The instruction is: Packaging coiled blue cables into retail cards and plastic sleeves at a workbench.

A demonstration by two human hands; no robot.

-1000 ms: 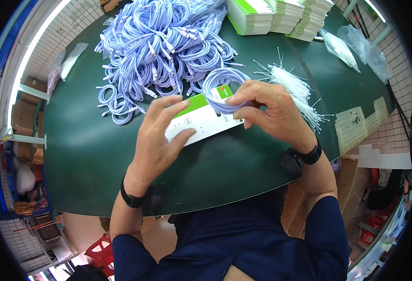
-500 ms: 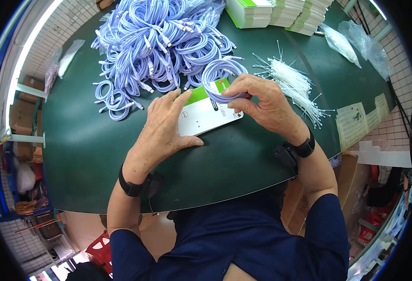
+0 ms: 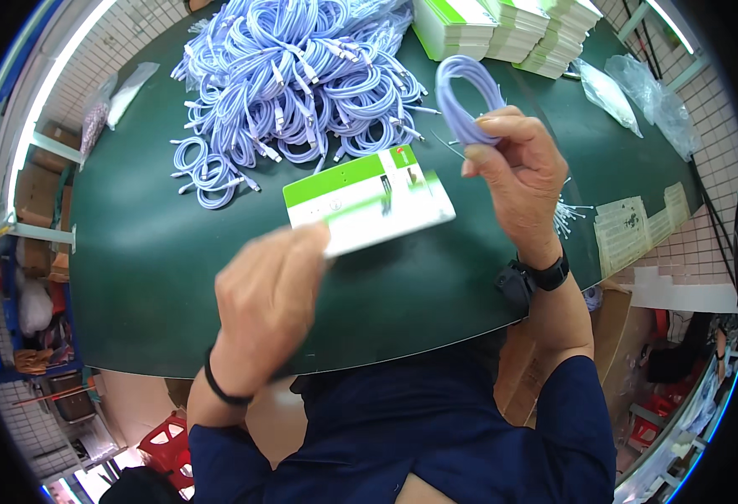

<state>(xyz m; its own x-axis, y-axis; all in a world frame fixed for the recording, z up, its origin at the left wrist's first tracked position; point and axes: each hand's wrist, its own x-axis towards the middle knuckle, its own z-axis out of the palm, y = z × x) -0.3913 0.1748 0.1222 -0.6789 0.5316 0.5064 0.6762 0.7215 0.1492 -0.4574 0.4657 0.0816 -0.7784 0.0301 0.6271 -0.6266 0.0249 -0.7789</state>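
Note:
A coiled lavender cable (image 3: 450,107) is raised off the table, pinched between the thumb and fingers of my right hand (image 3: 522,172). My left hand (image 3: 270,290), smeared by motion, closes on the lower left corner of a green-and-white packaging card (image 3: 369,214). The card is tilted and partly blurred. Farther back lies a big heap of matching coiled cables (image 3: 302,92), with a few coils at its near left edge. White cable ties (image 3: 569,217) stick out beside my right hand, which hides most of their bundle.
Stacks of green-and-white cards (image 3: 461,34) stand at the far edge of the dark green table (image 3: 159,294). Clear plastic bags (image 3: 608,97) lie at the far right and another (image 3: 132,92) at the far left. Printed paper sheets (image 3: 629,231) are stuck near the right edge.
My right hand has lifted the cable coil away from the card, up and to the right. My left hand has moved down toward me and now grips the card's near left corner.

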